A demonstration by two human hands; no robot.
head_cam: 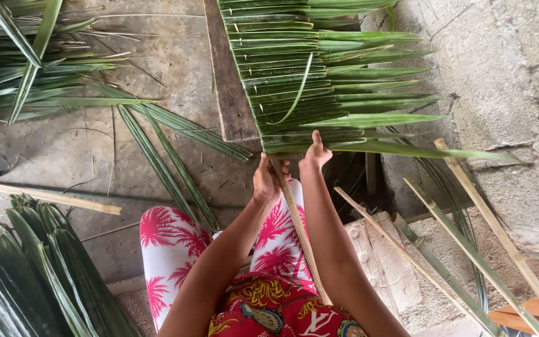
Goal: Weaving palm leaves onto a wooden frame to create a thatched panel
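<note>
1. Nearest, at 6 o'clock: lap in red patterned cloth and white trousers with pink palm print (169,249), both forearms reaching up toward 12.
2. Just beyond the knees, at centre: left hand (266,181) closed around the long pale bamboo-like stick (299,234), thumb and fingers wrapped near its upper end; stick running down toward 6 across the lap.
3. Just beside it, toward 1 o'clock: right hand (314,155), fingers pinched narrow on the lower edge of the panel of folded green palm leaves (288,75); exact leaf held hidden by the fingers.
4. Panel stretching from the hands up to 12 o'clock, leaves stacked in overlapping rows along the stick, loose tips fanning out toward 3.
5. At 8 o'clock on the floor: bundle of dark green folded palm leaves (32,274), with a pale wooden slat (45,196) lying just above it.
6. At 4 o'clock: several thin pale split sticks (469,249) leaning aslant, beside a whitish worn block (385,262).
7. Under the panel's left edge, toward 11: dark weathered wooden plank (229,81) on the grey concrete floor (95,156).
8. Farthest, at 10 o'clock: heap of loose green palm fronds (26,62); at 2 o'clock, rough grey block wall (506,93).
</note>
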